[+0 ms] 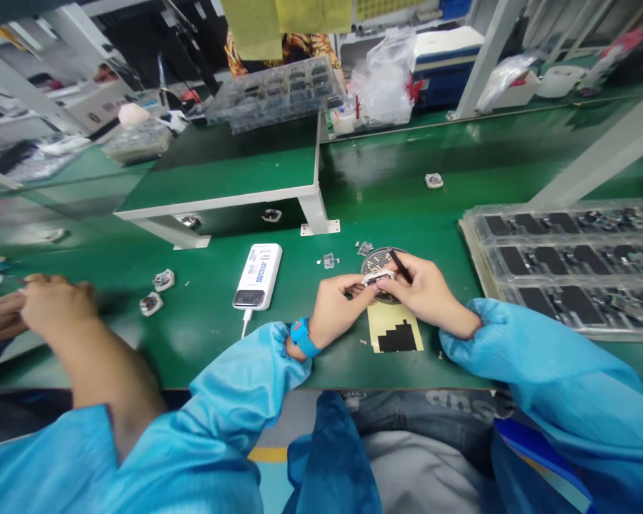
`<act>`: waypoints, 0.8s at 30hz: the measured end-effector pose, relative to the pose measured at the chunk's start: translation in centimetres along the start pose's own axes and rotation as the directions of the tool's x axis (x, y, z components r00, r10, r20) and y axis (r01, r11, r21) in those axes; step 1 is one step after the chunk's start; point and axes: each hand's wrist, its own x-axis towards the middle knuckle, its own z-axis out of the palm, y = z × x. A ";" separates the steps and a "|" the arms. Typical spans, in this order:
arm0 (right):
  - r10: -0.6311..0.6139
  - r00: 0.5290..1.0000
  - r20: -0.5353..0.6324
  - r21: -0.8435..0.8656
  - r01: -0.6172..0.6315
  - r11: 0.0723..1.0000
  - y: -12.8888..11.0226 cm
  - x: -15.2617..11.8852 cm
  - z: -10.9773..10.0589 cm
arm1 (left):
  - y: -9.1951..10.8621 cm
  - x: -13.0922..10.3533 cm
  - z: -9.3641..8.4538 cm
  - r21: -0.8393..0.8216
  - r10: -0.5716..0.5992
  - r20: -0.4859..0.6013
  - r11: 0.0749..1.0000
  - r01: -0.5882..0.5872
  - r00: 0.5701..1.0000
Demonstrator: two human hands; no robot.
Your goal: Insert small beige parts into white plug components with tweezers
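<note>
Between my two hands is a small white-rimmed electronic part point(378, 278), partly covered by the fingers. My left hand point(341, 303), with a blue wrist strap, is closed on its left side. My right hand point(426, 289) presses the part with its thumb and also grips a dark, pen-like stick point(401, 266). Beneath the hands lies a round grey perforated disc point(374, 261), mostly hidden. Just in front of it rests a yellow sheet point(378, 318) with a black stepped sticker point(398, 338). Two small metal-and-clear pieces point(329, 261) lie left of the disc.
A white power bank point(258, 277) with a cable stands to the left, near two white-rimmed parts point(151, 304). Clear trays point(568, 268) of components sit at the right. A raised green shelf point(236, 168) spans behind. At far left are a co-worker's blurred hands point(53, 307).
</note>
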 end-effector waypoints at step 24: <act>0.025 0.995 0.100 0.048 -0.030 0.998 -0.8 0.0 -1.3 | 2.1 -0.9 0.8 0.183 0.159 -0.049 0.972 -0.147 0.986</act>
